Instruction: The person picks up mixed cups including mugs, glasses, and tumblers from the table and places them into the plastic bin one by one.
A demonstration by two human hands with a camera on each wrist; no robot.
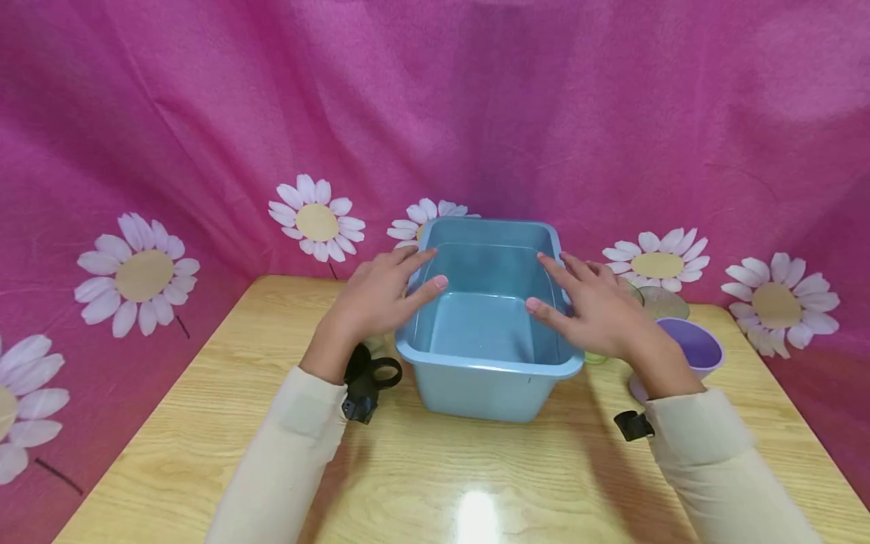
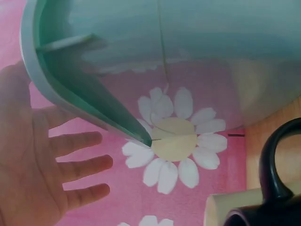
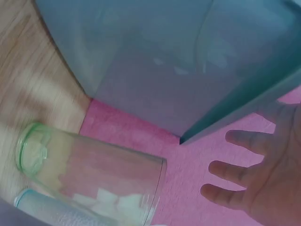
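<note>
An empty blue-grey plastic basin (image 1: 479, 387) stands upright on the wooden table. Over its left rim is my left hand (image 1: 381, 293), fingers extended and thumb reaching above the opening. My right hand (image 1: 601, 310) mirrors it at the right rim, its fingers spread. In the left wrist view, the straight fingers (image 2: 84, 165) lie just outside the basin's rim (image 2: 29, 56). The right wrist view has the fingers (image 3: 230, 172) extended beside the rim (image 3: 244, 108). Whether either palm bears on the rim, I cannot tell.
A black mug (image 2: 263, 214) with a looped handle stands left of the basin, near a cream-coloured object (image 2: 217, 207). To the right are a clear glass with a green base (image 3: 103, 172), another clear glass (image 3: 56, 212) and a purple cup (image 1: 698, 346). A pink flowered cloth (image 1: 516, 113) hangs behind.
</note>
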